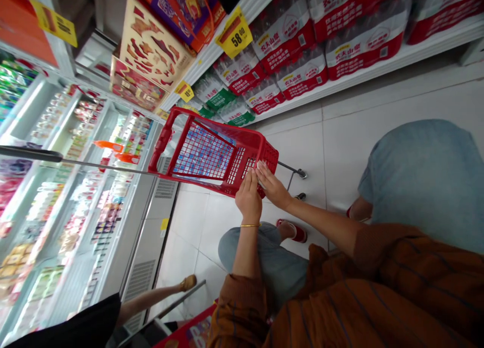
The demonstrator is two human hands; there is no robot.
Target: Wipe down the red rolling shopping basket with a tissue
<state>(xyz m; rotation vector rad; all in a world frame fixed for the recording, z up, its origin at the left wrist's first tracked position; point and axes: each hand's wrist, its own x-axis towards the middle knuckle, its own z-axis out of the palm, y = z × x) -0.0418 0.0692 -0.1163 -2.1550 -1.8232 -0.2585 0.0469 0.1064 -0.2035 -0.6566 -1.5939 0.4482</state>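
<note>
My left hand (248, 195), with a thin gold bangle at the wrist, is stretched out in front of a red shopping cart (269, 156). Beside it, my right hand (275, 186) reaches in from the right, its fingers extended over the cart's near end. The fingertips of both hands almost meet and overlap the red basket; I cannot tell how firmly they touch it. Neither hand shows anything held. Through the cart's mesh flap a blue-and-white patterned item (204, 149) is visible.
Shrink-wrapped water packs (365, 40) fill the low shelf, beside gift boxes (149, 48) and a yellow price tag (235, 34). A lit refrigerated display (91, 181) stands at left. Another person's leg (151, 300) and a red cart (192, 328) are at the bottom. The floor is tiled.
</note>
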